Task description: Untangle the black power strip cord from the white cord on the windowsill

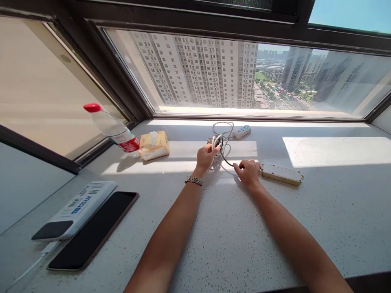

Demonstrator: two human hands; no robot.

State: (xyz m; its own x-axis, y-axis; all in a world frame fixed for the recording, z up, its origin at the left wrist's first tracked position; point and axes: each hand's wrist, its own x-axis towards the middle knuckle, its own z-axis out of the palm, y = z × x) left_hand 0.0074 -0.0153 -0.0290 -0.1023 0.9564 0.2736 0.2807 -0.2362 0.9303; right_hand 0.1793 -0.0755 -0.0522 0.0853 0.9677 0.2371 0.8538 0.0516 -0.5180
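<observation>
My left hand point(205, 157), with a metal watch band at its wrist, is closed around a coiled bundle of white and dark cable point(217, 141) above the sill. In my right hand point(249, 173) the fingers are closed on a black cord point(226, 161) that runs from the bundle. Just right of that hand lies a long white power strip point(282, 173), its screwed side up; the join between cord and strip is hidden by my fingers. Behind the bundle, loose white cable loops lead toward a small white power strip point(242, 131) with its sockets showing.
A clear bottle point(114, 128) with a red cap stands at the left, beside a yellow tissue pack point(154, 145). Nearer me lie a white power bank point(76, 209) with a cable plugged in and a black phone point(94, 230). The window frame point(259, 119) bounds the speckled sill.
</observation>
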